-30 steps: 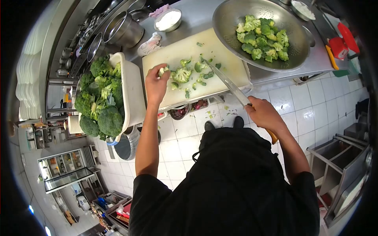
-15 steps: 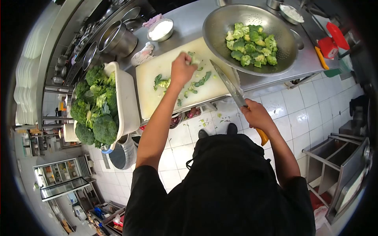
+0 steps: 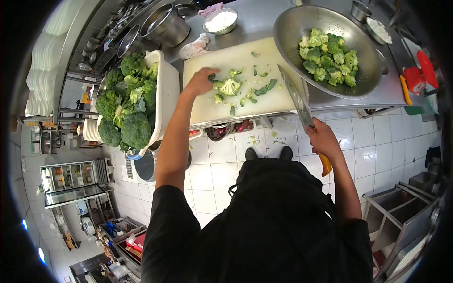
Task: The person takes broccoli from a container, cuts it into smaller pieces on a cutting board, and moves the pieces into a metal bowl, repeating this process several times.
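right now, left hand point(image 3: 199, 83): above the near-left part of the cutting board point(image 3: 200, 109), its fingers spread beside the cut broccoli point(image 3: 230, 87); whether they touch any of it, i cannot tell
right hand point(image 3: 323, 137): fingers wrapped around the yellow-orange handle of the knife point(image 3: 296, 101), off the board's right side
blade: slanting away from the hand, its tip over the right part of the board; contact with the board is unclear
cut broccoli: a pale-stemmed chunk mid-board, with small bits and leafy scraps scattered around it
colander point(image 3: 371, 70): metal, just beyond the board's right side, with green florets point(image 3: 330, 59) inside
white tub point(image 3: 166, 92): left of the board, beside whole broccoli heads point(image 3: 134, 128) piled high
table point(image 3: 257, 23): metal, carrying the board and colander
behind the board: a crumpled cloth point(image 3: 195, 47) and a metal bowl point(image 3: 222, 32) of something white
farther right: a red object point(image 3: 415, 80) near the table's edge
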Motion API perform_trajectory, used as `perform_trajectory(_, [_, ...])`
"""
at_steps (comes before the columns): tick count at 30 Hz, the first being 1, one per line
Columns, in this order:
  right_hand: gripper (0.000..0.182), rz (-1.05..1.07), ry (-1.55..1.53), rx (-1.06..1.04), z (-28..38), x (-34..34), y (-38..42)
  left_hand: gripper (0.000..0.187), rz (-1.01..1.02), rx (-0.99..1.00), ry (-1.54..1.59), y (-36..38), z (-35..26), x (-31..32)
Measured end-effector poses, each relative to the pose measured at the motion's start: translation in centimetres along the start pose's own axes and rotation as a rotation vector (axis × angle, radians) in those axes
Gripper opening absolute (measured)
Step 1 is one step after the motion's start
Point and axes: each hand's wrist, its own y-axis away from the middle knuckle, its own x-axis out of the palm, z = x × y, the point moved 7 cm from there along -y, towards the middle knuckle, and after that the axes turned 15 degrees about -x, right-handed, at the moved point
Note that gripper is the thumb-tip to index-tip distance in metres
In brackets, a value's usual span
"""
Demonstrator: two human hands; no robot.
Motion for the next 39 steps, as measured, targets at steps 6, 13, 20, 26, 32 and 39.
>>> perform_trajectory(6, [0.025,0.051,0.059,0.064,0.8,-0.2,-0.6,0.05,-0.028,-0.2,0.063,2.8,1.6,0.8])
perform_trajectory(13, [0.025,0.02,0.036,0.009,0.3,-0.3,-0.7,0.046,-0.13,-0.129,0.141,8.8,-0.8,1.8])
perform_trajectory(20, [0.025,0.028,0.041,-0.009,-0.5,-0.1,-1.2,0.035,-0.173,-0.434,0.634,9.2,-0.9,0.4])
perform_trajectory(26, [0.027,0.022,0.061,0.002,0.6,-0.2,-1.2,0.067,-0.233,0.015,0.934,4.9,-18.9,-6.5])
perform_trajectory(32, [0.029,-0.022,0.103,-0.073,-0.4,-0.7,-1.1,0.056,-0.271,-0.286,0.518,1.8,-10.8,-4.0])
perform_trajectory(39, [0.026,0.061,0.214,-0.061,2.7,-2.0,1.6,0.033,0.034,-0.699,0.631,6.0,-0.2,1.9])
